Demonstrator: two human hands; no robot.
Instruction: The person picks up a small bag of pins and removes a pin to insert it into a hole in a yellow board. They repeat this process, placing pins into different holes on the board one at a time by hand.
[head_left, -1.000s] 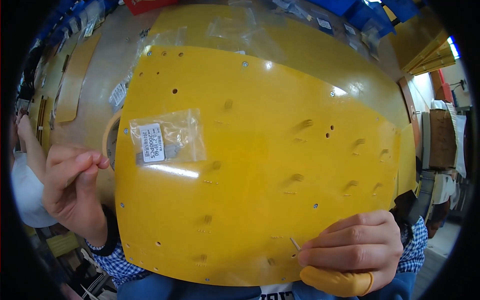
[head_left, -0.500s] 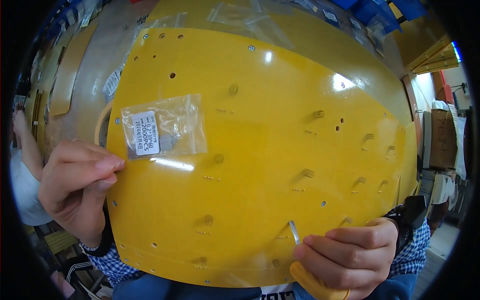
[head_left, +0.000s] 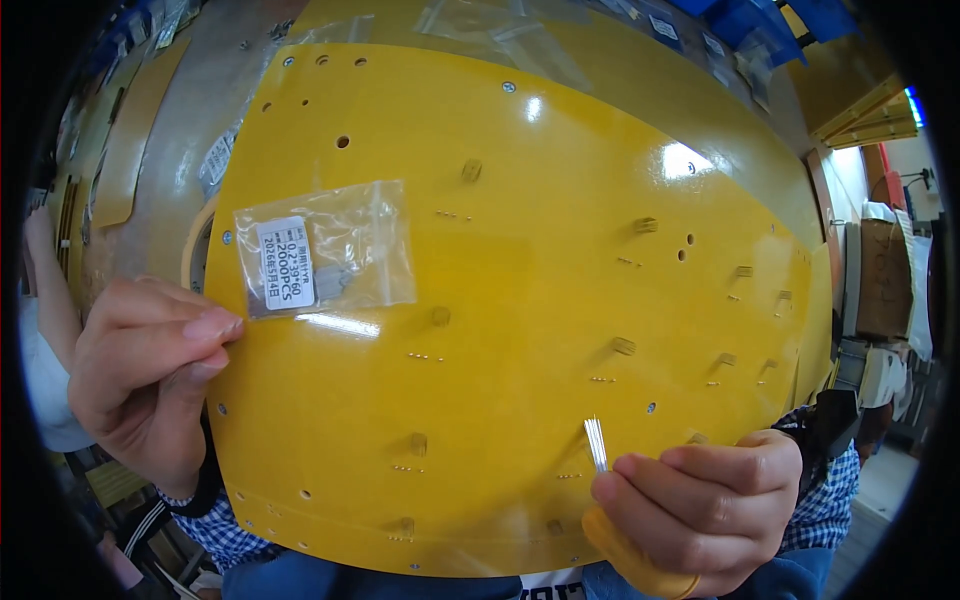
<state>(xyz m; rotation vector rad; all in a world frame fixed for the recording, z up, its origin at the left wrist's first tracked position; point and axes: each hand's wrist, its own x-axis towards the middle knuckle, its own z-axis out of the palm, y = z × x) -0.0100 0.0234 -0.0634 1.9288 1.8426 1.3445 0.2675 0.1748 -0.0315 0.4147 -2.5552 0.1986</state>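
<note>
A large glossy yellow board (head_left: 530,280) lies before me, with small holes, screws and several short rows of tiny metal points. My right hand (head_left: 715,505) is closed over the board's lower right part. It pinches a small bundle of thin silvery pins (head_left: 596,445), whose tips fan out upward. A yellow cover (head_left: 625,560), like a finger cot, sits at that hand's thumb side. At the board's left edge my left hand (head_left: 145,375) is closed, thumb and forefinger pressed together; anything between them is too small to make out. Just beyond these fingertips lies a clear zip bag (head_left: 365,230) with a white label and grey contents.
Clear plastic bags (head_left: 500,40) lie behind the board. Blue bins (head_left: 745,30) stand at the far right, and a cardboard box (head_left: 885,275) is at the right. Another person's arm (head_left: 55,290) shows at the left rim. A tan panel (head_left: 140,140) rests at far left.
The pins in my right hand have spread into a fan and stand more upright. My left hand has shifted slightly left, still pinched. The bag stays on the board.
</note>
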